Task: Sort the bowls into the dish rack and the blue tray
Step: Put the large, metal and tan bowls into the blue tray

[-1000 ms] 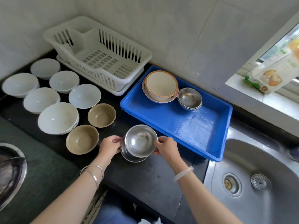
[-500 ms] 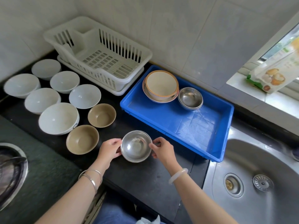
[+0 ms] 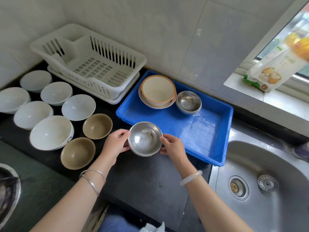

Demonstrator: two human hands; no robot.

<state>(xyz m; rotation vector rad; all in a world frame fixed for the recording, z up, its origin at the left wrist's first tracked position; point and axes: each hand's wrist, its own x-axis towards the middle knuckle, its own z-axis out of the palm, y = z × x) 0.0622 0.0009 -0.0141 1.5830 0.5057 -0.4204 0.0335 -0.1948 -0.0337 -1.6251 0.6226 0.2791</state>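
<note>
A steel bowl [image 3: 145, 138] was gripped at its rim between the left hand [image 3: 117, 143] and the right hand [image 3: 173, 146], fingers curled on opposite sides. A second rim was seen just beneath it. It was held mouth upward; being round, no long axis could be given. It was placed over the near-left edge of the blue tray [image 3: 192, 131], partly above the dark counter [image 3: 147, 178].

In the tray's far end a cream bowl [image 3: 158, 88] was nested in a pink dish [image 3: 155, 106], with stacked steel bowls [image 3: 188, 101] just beside it. Bare blue floor was left between these and the near wall. The white dish rack [image 3: 100, 87] was set left of the tray. White bowls [image 3: 51, 132] and two tan bowls [image 3: 97, 126] were spread on the counter to the left, and a sink [image 3: 267, 164] was set right of the tray.
</note>
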